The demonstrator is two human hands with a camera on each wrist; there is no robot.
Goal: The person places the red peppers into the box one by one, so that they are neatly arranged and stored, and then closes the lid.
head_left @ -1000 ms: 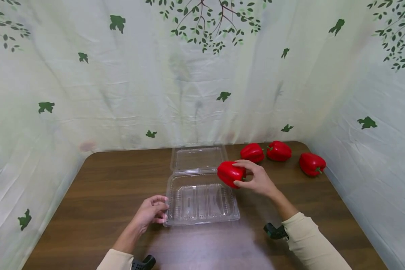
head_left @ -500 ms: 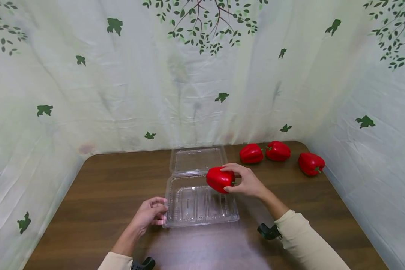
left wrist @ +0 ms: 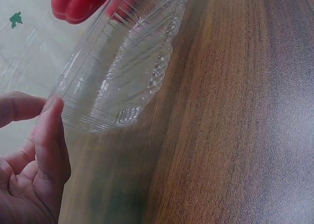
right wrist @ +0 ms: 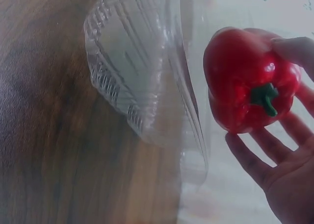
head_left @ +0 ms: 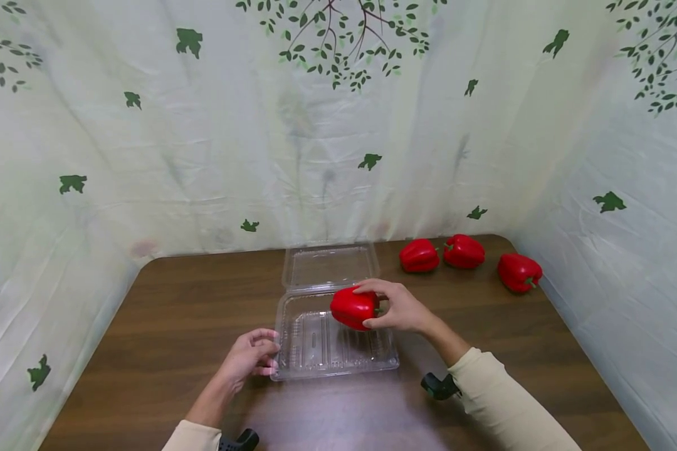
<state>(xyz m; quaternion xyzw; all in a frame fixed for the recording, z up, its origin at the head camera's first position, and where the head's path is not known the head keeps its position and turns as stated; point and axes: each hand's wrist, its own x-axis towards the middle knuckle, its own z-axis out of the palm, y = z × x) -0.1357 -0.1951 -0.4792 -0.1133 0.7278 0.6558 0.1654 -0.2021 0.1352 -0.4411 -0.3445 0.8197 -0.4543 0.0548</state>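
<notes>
A red bell pepper (head_left: 352, 308) with a green stem is gripped by my right hand (head_left: 399, 307), thumb on the near side and fingers over the far side. It hangs over the middle of a clear plastic clamshell container (head_left: 310, 360), whose lid (head_left: 330, 266) lies folded back behind it. In the right wrist view the stem (right wrist: 265, 97) points toward the camera and the fingers curve round the pepper, above the container's rim. My left hand (head_left: 248, 356) pinches the container's left rim between thumb and finger, as the left wrist view shows (left wrist: 37, 155).
Toward the back right of the brown wooden table (head_left: 186, 300) lie more red bell peppers: two close together, one (head_left: 419, 255) left of the other (head_left: 464, 252), and a third (head_left: 519, 273) by the right edge. A white leaf-patterned curtain (head_left: 316, 156) surrounds the table's back and sides.
My right hand has carried the bell pepper left and slightly nearer, from the container's right back corner to above its middle. The left hand keeps its place on the rim.
</notes>
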